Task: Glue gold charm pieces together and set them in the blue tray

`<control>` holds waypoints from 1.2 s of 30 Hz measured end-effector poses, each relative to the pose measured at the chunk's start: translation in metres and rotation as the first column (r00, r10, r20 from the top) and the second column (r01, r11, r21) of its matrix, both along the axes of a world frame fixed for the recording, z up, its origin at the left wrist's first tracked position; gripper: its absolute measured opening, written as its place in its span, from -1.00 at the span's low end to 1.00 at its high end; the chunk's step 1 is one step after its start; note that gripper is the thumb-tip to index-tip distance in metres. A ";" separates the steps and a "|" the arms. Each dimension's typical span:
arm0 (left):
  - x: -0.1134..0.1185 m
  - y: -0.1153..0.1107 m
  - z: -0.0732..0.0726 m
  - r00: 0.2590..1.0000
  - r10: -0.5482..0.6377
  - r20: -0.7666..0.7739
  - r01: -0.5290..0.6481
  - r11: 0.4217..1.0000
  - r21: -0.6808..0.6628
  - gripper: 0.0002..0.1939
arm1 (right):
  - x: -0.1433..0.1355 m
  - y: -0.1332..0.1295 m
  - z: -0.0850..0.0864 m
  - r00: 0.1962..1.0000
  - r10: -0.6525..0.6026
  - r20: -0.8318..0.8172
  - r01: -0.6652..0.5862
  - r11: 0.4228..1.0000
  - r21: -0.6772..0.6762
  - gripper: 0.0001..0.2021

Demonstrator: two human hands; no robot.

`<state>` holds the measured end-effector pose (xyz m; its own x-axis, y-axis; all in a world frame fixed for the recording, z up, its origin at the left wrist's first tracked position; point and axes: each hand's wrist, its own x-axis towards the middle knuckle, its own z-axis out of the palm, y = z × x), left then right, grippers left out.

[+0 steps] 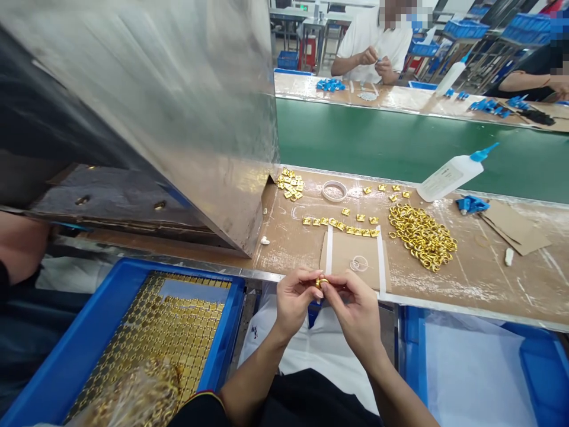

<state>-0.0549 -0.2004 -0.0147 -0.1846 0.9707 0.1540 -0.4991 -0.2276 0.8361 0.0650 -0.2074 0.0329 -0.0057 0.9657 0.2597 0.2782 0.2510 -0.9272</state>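
My left hand (pixel 294 298) and my right hand (pixel 354 311) meet in front of the bench edge, both pinching a small gold metal piece (pixel 320 281). It has a curved, ring-like part toward the right; the fingertips cover much of it. Just beyond my hands is a cardboard pad (pixel 344 254) with white tape strips, and a clear thin ring (pixel 359 263) rests on it. A row of small square gold pieces (pixel 340 226) runs along the pad's far edge. To the right lies a heap of gold rings (pixel 422 236).
A large metal housing (pixel 213 118) blocks the left. Below it sits a blue tray (pixel 128 267) of gold pieces. A tape roll (pixel 334 191), a white squeeze bottle (pixel 451 177) and a blue clip-like item (pixel 472 204) stand on the bench. Beyond the green belt (pixel 355 127), a person handles small parts.
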 end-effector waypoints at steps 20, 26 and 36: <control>-0.002 0.005 -0.006 0.916 -0.162 0.366 0.228 0.963 -0.144 -0.53 | -0.019 -0.001 -0.004 0.999 -0.005 -0.035 0.007 0.998 0.056 -0.83; -0.003 -0.002 0.000 0.904 -0.196 0.380 0.307 0.916 -0.257 -0.36 | -0.021 -0.007 -0.002 0.999 0.019 -0.026 -0.016 0.993 0.116 -0.79; -0.003 -0.011 0.000 0.778 -0.169 0.605 0.445 0.828 -0.341 -0.46 | -0.019 -0.012 -0.010 0.996 0.023 -0.089 -0.007 0.985 0.171 -0.78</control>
